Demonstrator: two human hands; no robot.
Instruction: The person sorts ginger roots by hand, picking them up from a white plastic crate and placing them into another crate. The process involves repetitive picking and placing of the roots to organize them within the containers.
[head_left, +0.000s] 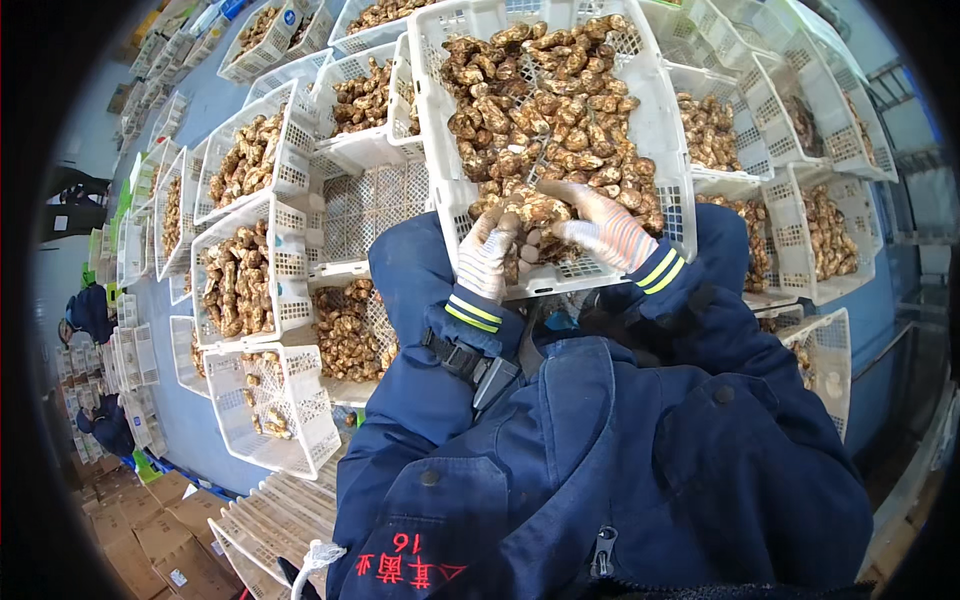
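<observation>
Brown, knobbly, mushroom-like clump [540, 209] is located at upper centre of frame, over the near end of a white perforated plastic crate [655, 112], between the two hands. Left hand [484, 252], in a striped, dark-tipped knit glove, is placed to its lower left; right hand [600, 228], in a striped knit glove, to its right. Clump is gripped between right thumb and fingers, so right hand is judged nearer. Left fingers are curled, with tips at the clump's left end; whether anything is pinched by them cannot be told. Long axis: apparently across the frame, left to right, slightly lowered at right. Pointing: blunt end toward left fingertips; opposite end hidden by right hand.
</observation>
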